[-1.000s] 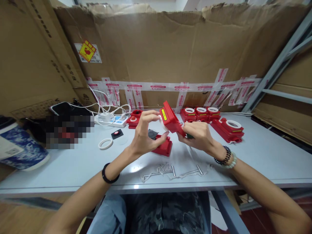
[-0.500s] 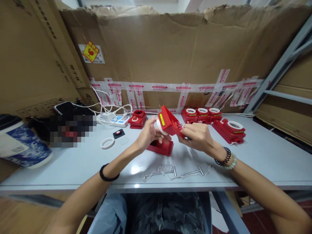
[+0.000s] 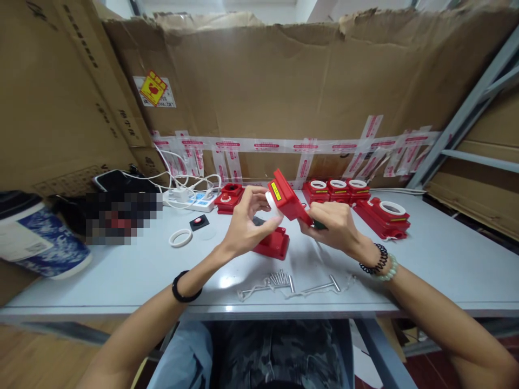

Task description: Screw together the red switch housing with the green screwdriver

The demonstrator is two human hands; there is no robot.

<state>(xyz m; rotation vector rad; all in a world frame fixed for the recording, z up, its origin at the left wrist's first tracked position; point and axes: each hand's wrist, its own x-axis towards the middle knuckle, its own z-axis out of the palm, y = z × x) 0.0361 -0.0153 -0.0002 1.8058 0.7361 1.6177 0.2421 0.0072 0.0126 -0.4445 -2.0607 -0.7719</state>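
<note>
Above the table, a tilted red housing point(image 3: 287, 197) with a yellow label and a white ring point(image 3: 271, 201) faces left. My right hand point(image 3: 330, 224) is closed round its lower right end. The fingers of my left hand point(image 3: 251, 221) curve round the white ring, thumb below and fingers above. Under the hands a red base point(image 3: 275, 244) lies on the table, partly hidden by my left hand. Nearer me are several screws point(image 3: 278, 278) and two metal T-shaped tools point(image 3: 324, 285).
Several red housings with white rings point(image 3: 338, 186) stand at the back right, a larger one point(image 3: 383, 219) beside them. At left are a loose white ring point(image 3: 180, 237), a black square piece point(image 3: 199, 222), a power strip point(image 3: 194, 201) and a large cup point(image 3: 44, 237). Cardboard point(image 3: 259, 81) rises behind.
The red housing has turned, its open inner side no longer showing. My left hand has changed its hold, with the back of the hand and thumb now more visible around the white ring.
</note>
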